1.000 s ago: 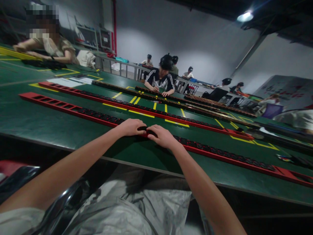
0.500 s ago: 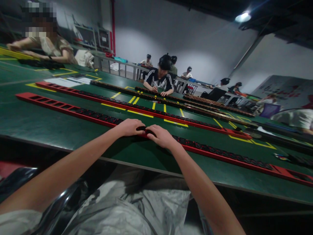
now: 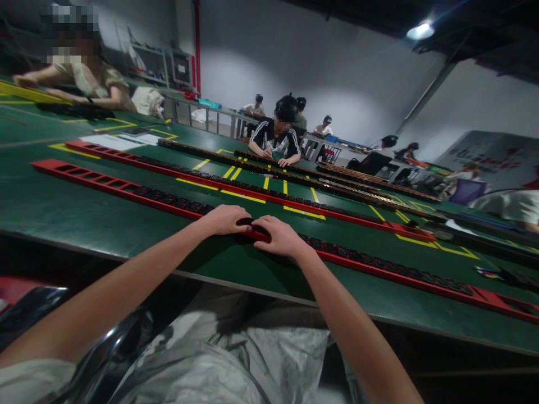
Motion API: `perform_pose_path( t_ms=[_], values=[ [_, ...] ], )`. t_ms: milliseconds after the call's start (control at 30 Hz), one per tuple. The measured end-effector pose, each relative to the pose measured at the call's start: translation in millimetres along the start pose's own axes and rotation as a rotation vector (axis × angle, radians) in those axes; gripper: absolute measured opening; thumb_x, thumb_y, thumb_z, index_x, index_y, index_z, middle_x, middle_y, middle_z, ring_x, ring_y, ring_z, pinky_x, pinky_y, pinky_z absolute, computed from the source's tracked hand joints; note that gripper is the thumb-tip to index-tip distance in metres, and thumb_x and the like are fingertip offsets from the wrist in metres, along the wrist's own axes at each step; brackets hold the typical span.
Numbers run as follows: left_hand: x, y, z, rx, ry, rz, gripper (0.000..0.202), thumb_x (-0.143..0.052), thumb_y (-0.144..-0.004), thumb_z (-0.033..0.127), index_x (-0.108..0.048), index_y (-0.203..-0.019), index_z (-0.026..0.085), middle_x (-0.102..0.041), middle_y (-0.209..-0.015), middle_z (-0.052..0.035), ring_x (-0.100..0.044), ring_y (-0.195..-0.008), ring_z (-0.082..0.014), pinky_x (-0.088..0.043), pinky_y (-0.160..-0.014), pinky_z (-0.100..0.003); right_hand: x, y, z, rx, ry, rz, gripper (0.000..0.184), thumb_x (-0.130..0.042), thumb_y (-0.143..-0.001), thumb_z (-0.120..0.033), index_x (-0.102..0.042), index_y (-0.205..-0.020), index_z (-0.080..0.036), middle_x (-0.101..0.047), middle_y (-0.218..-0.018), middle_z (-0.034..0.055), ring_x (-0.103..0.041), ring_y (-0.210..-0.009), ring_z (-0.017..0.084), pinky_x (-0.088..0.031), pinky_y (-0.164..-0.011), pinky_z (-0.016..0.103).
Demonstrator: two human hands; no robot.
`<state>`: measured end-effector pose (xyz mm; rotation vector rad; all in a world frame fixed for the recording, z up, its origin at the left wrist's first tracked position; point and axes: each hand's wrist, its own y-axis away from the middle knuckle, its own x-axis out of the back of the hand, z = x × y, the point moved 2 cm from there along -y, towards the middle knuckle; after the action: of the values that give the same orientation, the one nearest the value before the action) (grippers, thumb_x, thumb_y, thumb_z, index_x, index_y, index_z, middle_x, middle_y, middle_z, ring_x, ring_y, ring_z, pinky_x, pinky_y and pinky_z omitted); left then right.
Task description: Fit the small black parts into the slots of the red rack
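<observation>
A long red frame [image 3: 379, 274] lies across the near side of the green table. Rows of black square inserts [image 3: 345, 252] fill most of its openings, while several openings at its left end show bare. Near its middle my left hand [image 3: 227, 219] bends over it, thumb on the near side and fingers across the top. Close beside it, my right hand [image 3: 278, 235] curls round the same frame, thumb and fingers closed in. Dark curved edges show beneath both thumbs. The fingertips are partly hidden.
A second red frame [image 3: 273, 196] with black inserts runs parallel behind. Long dark strips [image 3: 202, 154] lie farther back, near a co-worker [image 3: 275, 134]. White papers [image 3: 107, 141] rest at the left. Coloured wires [image 3: 488, 273] lie at the right. Yellow tape marks the tabletop.
My right hand has shifted very slightly, its thumb drawn a little back from the near edge. The frame and my left hand look nearly the same; the view has moved a touch.
</observation>
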<state>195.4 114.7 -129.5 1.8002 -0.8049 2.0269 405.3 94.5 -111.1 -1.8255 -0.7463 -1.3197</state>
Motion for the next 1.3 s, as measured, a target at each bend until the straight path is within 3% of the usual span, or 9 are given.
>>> perform_pose_path(
  t_ms=[433,600,800,1300],
  values=[
    [1.0,0.8,0.4,-0.006,-0.002,0.007,0.048,-0.045,-0.091,0.058,-0.063,-0.122,0.025,-0.069,-0.115,-0.0059,-0.062,-0.108,-0.0232,-0.046,-0.081,-0.028,0.3,0.8,-1.2,0.019,0.005,0.013,0.05,-0.068,-0.083,-0.033,-0.056,-0.13,-0.022,-0.056,-0.129,0.0105,-0.053,-0.117,0.024,-0.044,-0.099,0.038],
    [0.9,0.7,1.0,0.01,-0.002,-0.007,0.048,-0.044,-0.091,0.059,-0.063,-0.121,0.026,-0.069,-0.115,-0.0051,-0.062,-0.108,-0.0224,-0.046,-0.081,-0.027,-0.7,-0.3,0.2,0.022,-0.003,0.001,0.048,-0.066,-0.085,-0.039,-0.056,-0.129,-0.022,-0.057,-0.128,0.0107,-0.054,-0.117,0.025,-0.045,-0.098,0.039],
    [3.4,1.5,2.8,0.0,-0.011,-0.007,0.049,-0.044,-0.092,0.059,-0.063,-0.121,0.025,-0.069,-0.114,-0.0057,-0.062,-0.108,-0.0234,-0.046,-0.08,-0.028,-1.9,0.0,1.2,0.022,0.003,0.019,0.044,-0.063,-0.085,-0.025,-0.056,-0.128,-0.022,-0.057,-0.128,0.0097,-0.054,-0.116,0.023,-0.044,-0.098,0.036],
    [0.6,0.8,0.5,-0.011,-0.015,0.007,0.049,-0.042,-0.092,0.061,-0.064,-0.119,0.026,-0.069,-0.113,-0.0053,-0.063,-0.106,-0.0231,-0.046,-0.078,-0.028,-6.7,-3.7,2.4,-0.005,0.029,0.017,0.04,-0.056,-0.088,-0.015,-0.058,-0.127,-0.023,-0.058,-0.127,0.0083,-0.054,-0.114,0.021,-0.044,-0.098,0.033]
  ],
)
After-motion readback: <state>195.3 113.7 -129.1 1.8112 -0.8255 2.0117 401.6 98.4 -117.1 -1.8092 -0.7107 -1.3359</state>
